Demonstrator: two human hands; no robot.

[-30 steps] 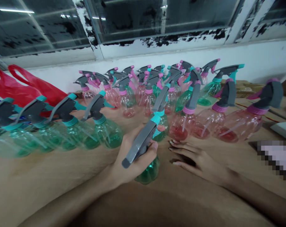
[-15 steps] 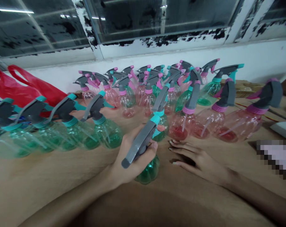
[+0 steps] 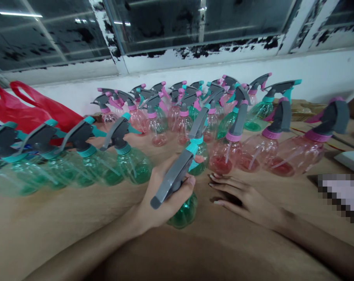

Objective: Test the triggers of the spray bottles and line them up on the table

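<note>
My left hand (image 3: 159, 199) is wrapped round the neck of a green spray bottle (image 3: 184, 210) with a grey trigger head (image 3: 172, 177) and teal collar; the bottle stands on the brown table (image 3: 62, 222) in front of me. My right hand (image 3: 244, 199) rests flat on the table just to the right of that bottle, fingers stretched out and holding nothing. Its fingertips lie close to a pink spray bottle (image 3: 223, 156).
A row of green spray bottles (image 3: 101, 164) runs along the left, pink spray bottles (image 3: 282, 154) along the right, and several mixed ones (image 3: 177, 113) stand at the back by the white wall. A red plastic bag (image 3: 27, 109) lies at far left. A white object (image 3: 351, 160) sits at right.
</note>
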